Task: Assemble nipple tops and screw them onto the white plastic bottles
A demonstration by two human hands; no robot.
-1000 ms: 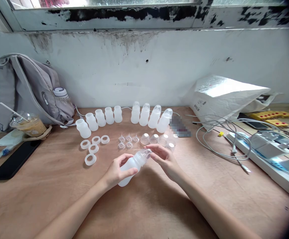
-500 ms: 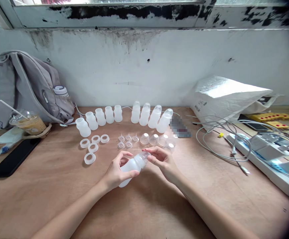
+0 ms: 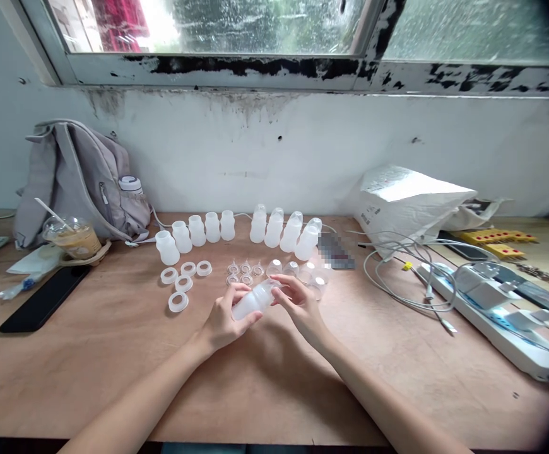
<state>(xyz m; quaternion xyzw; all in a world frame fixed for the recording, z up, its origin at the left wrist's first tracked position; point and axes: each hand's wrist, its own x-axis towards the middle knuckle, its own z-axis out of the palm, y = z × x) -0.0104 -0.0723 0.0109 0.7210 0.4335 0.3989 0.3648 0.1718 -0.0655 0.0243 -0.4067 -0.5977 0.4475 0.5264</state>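
Observation:
A frosted white baby bottle (image 3: 248,304) lies tilted in my left hand (image 3: 224,315), its neck pointing up and to the right. The left fingers and thumb wrap round its body. My right hand (image 3: 300,304) pinches the clear top piece (image 3: 271,285) at the neck; whether that is the cap or the nipple I cannot tell. Just beyond the hands are several clear nipples (image 3: 245,268) and several clear dome caps (image 3: 291,268), one near my right fingers. To the left lie several white collar rings (image 3: 178,302).
Open bottles (image 3: 167,248) stand in a row at back left, capped bottles (image 3: 291,232) at back right. A phone (image 3: 42,299), drink cup (image 3: 78,239) and backpack (image 3: 80,170) are left. Cables (image 3: 397,293), a power strip (image 3: 506,334) and a white bag (image 3: 397,214) are right.
My view has tilted upward, showing more window and the table's near edge. The bottle is held flatter, with both hands still on it.

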